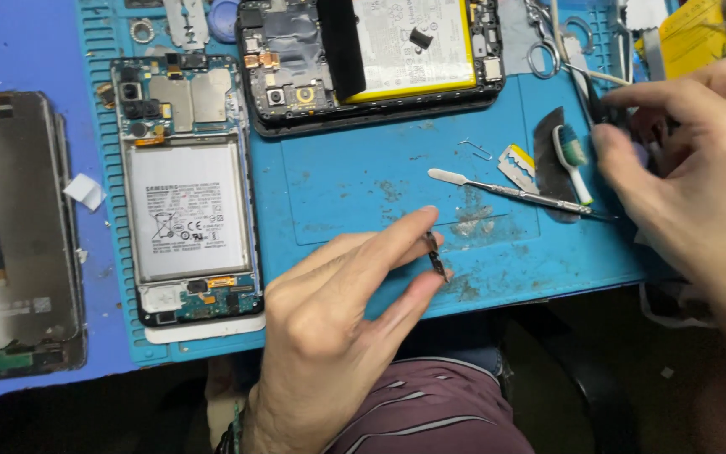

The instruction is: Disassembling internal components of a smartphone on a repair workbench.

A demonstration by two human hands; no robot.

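My left hand (342,311) hovers over the front edge of the blue work mat (363,176) and pinches a small dark flat part (436,255) between thumb and forefinger. My right hand (691,176) is blurred at the right edge of the mat, fingers closed around a thin dark tool (602,105) near a toothbrush (573,160). An opened phone with a white battery (185,193) lies to the left of my left hand. A second opened phone with a yellow-edged battery (371,55) lies at the back.
A metal spatula tool (506,190) and a razor blade (517,166) lie mid-mat. Scissors (544,42) rest at the back right. A detached phone screen (10,235) sits on the blue table at the left. My lap in maroon shorts (430,412) is below the table edge.
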